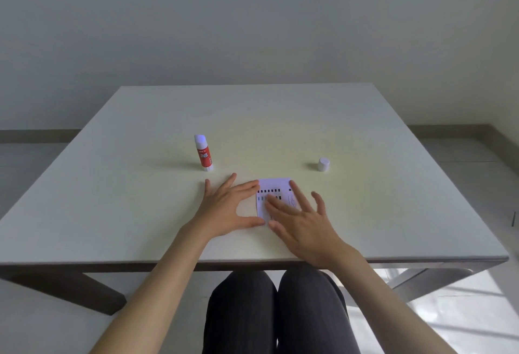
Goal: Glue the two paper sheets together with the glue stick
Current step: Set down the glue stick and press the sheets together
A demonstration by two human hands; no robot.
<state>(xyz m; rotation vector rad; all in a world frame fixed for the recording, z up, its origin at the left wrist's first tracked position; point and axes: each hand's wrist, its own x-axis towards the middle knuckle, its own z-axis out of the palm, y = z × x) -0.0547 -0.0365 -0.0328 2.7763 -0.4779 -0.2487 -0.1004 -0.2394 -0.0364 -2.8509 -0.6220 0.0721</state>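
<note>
Looks like the pressing step: right hand (302, 221) flat, fingers spread on the paper sheets (276, 185), left hand (227, 210) open steadying their left edge, neither gripping; next probably smoothing outward.

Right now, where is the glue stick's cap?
The cap stands alone on the table's right side, beyond the right hand, far right of the uncapped glue stick.

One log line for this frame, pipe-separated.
stage: pressing paper flat | left hand: open, at paper's left edge | right hand: open, on paper | glue stick: upright, uncapped, untouched | cap: apart, right
</note>
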